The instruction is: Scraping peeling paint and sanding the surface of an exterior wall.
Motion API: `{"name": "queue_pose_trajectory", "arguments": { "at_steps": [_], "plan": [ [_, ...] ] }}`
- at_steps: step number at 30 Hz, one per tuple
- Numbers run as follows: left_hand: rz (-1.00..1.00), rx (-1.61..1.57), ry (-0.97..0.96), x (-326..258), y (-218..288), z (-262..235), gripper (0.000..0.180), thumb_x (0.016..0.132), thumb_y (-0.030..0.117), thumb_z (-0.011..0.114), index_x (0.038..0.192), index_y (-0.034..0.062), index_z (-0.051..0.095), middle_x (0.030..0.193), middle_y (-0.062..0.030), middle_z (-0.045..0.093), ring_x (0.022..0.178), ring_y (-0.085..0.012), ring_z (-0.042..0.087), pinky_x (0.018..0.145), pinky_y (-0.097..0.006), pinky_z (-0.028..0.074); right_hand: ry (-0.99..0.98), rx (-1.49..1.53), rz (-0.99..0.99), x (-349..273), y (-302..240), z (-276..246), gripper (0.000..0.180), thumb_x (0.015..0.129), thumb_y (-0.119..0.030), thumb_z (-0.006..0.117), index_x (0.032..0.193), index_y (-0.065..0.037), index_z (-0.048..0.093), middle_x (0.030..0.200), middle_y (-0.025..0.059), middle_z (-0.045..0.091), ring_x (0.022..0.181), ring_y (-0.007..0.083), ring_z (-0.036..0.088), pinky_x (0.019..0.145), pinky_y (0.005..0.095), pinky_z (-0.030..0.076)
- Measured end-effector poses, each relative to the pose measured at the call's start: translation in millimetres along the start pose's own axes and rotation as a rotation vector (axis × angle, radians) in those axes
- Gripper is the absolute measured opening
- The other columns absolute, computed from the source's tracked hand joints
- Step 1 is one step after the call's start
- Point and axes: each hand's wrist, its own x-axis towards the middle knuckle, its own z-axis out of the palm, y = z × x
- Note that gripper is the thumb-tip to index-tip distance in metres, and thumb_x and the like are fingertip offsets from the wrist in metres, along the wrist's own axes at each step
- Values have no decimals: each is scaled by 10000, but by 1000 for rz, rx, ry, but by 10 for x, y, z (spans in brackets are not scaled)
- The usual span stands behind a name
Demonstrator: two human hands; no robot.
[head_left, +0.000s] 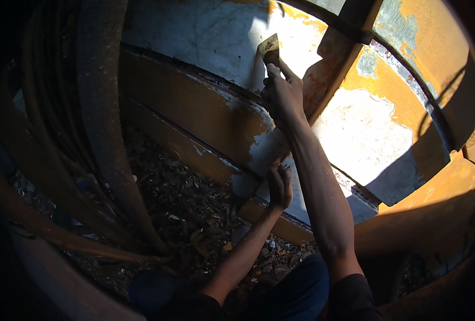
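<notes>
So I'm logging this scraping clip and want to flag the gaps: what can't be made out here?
- Head view: the scraper handle is hidden inside the right hand; only the blade shows.
- The left hand palm presses the painted panel, covering what is under it.
- Left side is deep shadow; the curved bars lose detail.
- Ground debris is too small to identify.

Debris-littered ground [194, 208] below panel [205, 112]

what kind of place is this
Probably an outdoor work yard or repair site. The right hand holds a scraper against a large painted panel with peeling yellow paint, the left hand braces on it, and paint flakes and debris litter the ground.
</notes>
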Motion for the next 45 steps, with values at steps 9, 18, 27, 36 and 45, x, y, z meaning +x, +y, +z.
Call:
{"name": "queue_pose_trajectory", "arguments": {
  "at_steps": [9, 18, 27, 36, 45],
  "plan": [
    [15, 12, -151, 82, 117, -104, 767, 1029, 510, 346, 1399, -160, 396, 1165, -292, 570, 1106, -327, 557, 1010, -413, 376, 61, -12, 10, -181, 49, -42, 436, 1020, -205, 557, 1431, -68, 518, 684, -27, 485, 487, 64, 430, 411, 228, 333],
    [108, 79, 34, -9, -197, 14, 738, 1038, 505, 340, 1403, -134, 389, 1213, -253, 522, 1026, -287, 502, 963, -409, 366, -5, 68, 23, -101, 103, -49, 404, 1020, -205, 556, 1393, -53, 528, 698, -24, 480, 510, 60, 439, 414, 214, 326],
    [631, 447, -57, 192, 43, -105, 816, 1015, 558, 383, 1397, -163, 405, 866, -144, 587, 757, -179, 535, 785, -338, 416, 45, -23, -20, -55, 14, 1, 464, 1020, -199, 556, 1463, -89, 474, 730, -9, 489, 533, 77, 453, 450, 226, 379],
    [6, -74, 48, -61, -86, 70, 770, 1025, 559, 378, 1392, -118, 345, 865, -38, 467, 736, -101, 417, 707, -269, 377, -235, 400, 192, 501, -455, -113, 195, 1033, -247, 522, 1133, -83, 486, 765, 23, 507, 513, 74, 461, 349, 180, 358],
    [-64, -93, 34, -74, -131, 39, 761, 1038, 518, 368, 1403, -148, 322, 881, -50, 433, 830, -148, 434, 824, -328, 383, -276, 558, 240, 531, -436, -31, 219, 1029, -213, 520, 1143, -58, 416, 767, 46, 524, 510, 93, 475, 353, 198, 375]
  ]
}}
